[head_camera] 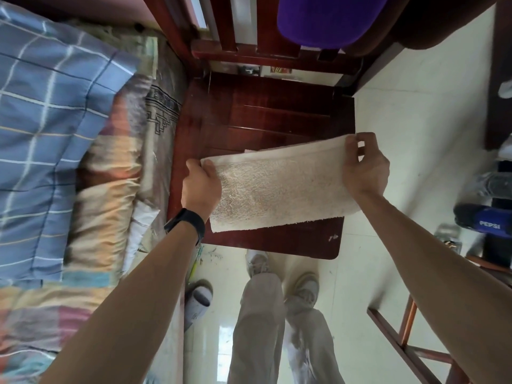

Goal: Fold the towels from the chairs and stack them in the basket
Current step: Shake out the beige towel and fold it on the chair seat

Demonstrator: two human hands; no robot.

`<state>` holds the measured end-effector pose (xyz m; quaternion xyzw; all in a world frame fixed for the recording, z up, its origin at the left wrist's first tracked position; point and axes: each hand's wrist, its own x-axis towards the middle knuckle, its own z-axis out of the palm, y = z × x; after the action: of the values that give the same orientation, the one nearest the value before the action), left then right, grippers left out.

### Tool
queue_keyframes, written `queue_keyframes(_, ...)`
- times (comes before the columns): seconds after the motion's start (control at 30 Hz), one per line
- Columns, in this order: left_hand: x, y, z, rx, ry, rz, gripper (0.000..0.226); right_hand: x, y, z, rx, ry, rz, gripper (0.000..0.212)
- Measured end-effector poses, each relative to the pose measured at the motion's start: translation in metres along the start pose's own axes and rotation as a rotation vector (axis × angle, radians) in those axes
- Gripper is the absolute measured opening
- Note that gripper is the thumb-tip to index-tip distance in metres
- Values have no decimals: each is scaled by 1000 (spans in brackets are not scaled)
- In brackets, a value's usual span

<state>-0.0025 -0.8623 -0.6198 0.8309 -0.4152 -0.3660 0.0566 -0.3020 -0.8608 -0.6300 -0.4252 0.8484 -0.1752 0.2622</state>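
Observation:
A beige towel [279, 187] is stretched flat over the seat of a dark red wooden chair [263, 115]. It looks folded, with a second edge showing behind its top rim. My left hand [201, 187] pinches the towel's left end. At the upper right corner, my right hand [364, 167] grips the towel between thumb and fingers. A purple cloth [329, 20] hangs on the chair's backrest at the top. No basket is in view.
A bed with a blue checked quilt [50, 120] and a striped blanket [108, 173] runs along the left. My legs and shoes [279, 300] stand on the white tiled floor. A Pepsi bottle [484, 221] and a wooden rack [410, 345] sit at the right.

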Motion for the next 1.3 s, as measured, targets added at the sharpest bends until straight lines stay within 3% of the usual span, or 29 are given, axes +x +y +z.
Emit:
queue_keyframes(0.57,-7,-1,1,-13,28,34,35,15,1,13,97,38,-158,27)
queue_keyframes(0.87,-2,-4,2,21,88,34,36,13,-5,9,-82,-12,-152,28)
queue_keyframes(1.07,-2,-5,2,87,149,53,37,12,1,5,-42,-32,-94,29)
queue_keyframes(1.13,-6,-3,3,110,154,50,41,7,1,2,-2,-2,-66,38)
queue_keyframes(1.2,-15,-5,6,205,241,117,51,-6,-1,-2,2,88,-124,46)
queue_keyframes(1.3,-37,-3,18,407,349,366,56,-38,-11,3,-153,156,-398,47)
